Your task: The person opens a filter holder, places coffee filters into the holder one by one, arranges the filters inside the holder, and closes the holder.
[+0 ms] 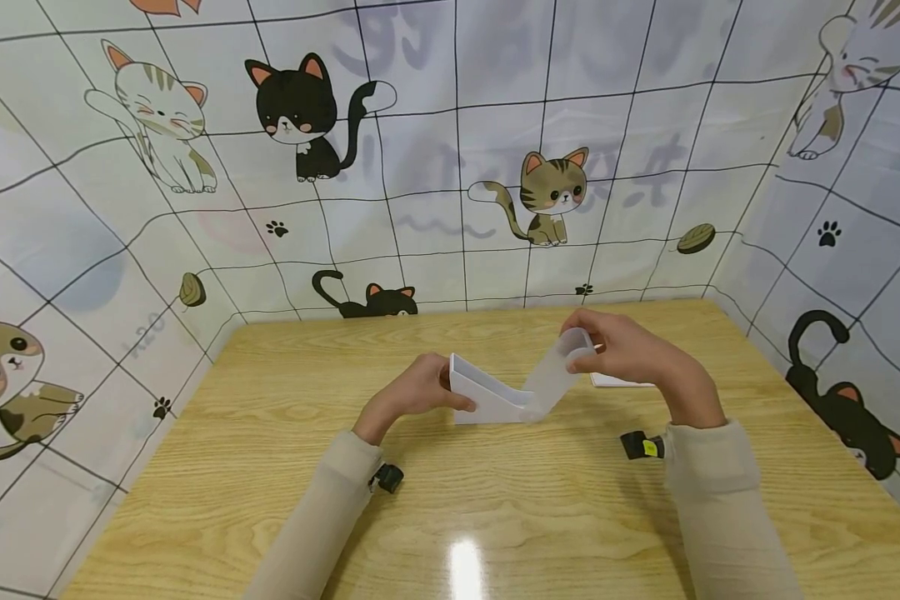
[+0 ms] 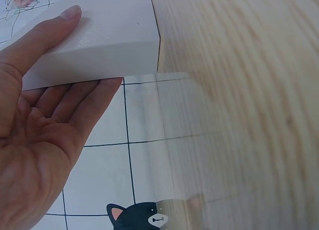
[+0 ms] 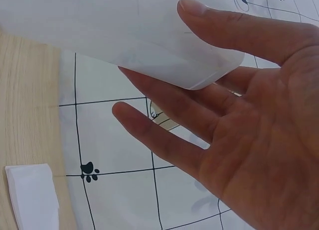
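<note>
A white, slant-topped holder (image 1: pixel 490 405) stands on the table, its open top sloping down to the right. My left hand (image 1: pixel 422 385) grips its tall left end, with the thumb (image 2: pixel 55 33) on the near side and the fingers underneath or behind. A translucent white plastic piece (image 1: pixel 551 377), open and rounded at its upper end, tilts up to the right from the holder's low end. My right hand (image 1: pixel 624 347) pinches its upper end between thumb and fingers; two fingers stick out beyond it in the right wrist view. Whether the two pieces are joined cannot be told.
A flat white item (image 1: pixel 619 381), folded-looking in the right wrist view, lies on the wooden table (image 1: pixel 450 500) behind my right hand. Cat-patterned cloth (image 1: pixel 420 167) rises at the back and both sides. Small black cameras (image 1: pixel 389 477) sit at the wrists.
</note>
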A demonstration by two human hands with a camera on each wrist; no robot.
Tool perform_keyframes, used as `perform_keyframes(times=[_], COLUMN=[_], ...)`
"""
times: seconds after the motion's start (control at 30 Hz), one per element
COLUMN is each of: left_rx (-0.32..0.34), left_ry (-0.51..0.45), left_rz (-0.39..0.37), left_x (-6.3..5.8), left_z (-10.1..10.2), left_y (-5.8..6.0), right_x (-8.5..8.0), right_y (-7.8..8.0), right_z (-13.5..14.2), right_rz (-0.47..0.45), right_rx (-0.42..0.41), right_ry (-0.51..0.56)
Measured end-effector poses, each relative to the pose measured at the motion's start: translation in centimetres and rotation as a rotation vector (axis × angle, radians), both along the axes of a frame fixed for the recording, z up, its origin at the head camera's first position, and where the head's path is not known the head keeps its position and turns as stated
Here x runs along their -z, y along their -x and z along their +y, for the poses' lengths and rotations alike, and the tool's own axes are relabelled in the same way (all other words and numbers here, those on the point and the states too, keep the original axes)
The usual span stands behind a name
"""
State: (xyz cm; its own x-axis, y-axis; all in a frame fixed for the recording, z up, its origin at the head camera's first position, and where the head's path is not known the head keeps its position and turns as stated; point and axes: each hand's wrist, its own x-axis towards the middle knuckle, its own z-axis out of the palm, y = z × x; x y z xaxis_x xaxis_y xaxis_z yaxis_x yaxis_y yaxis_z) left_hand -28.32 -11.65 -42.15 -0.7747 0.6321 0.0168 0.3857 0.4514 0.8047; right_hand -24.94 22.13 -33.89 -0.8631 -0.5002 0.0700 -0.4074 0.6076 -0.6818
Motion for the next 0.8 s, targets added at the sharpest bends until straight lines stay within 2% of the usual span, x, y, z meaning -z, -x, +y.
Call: perform_keyframes(times=[0.8], left_rx=[-0.009], left_ry=[0.009], left_rz=[0.005], left_x=[-0.03], left_z=[0.04], left_y=[0.04], right_x=[0.07], right_y=[0.12], right_z=[0.55], right_rz=[-0.007], right_rx=[0.018], right_ry=[-0.023])
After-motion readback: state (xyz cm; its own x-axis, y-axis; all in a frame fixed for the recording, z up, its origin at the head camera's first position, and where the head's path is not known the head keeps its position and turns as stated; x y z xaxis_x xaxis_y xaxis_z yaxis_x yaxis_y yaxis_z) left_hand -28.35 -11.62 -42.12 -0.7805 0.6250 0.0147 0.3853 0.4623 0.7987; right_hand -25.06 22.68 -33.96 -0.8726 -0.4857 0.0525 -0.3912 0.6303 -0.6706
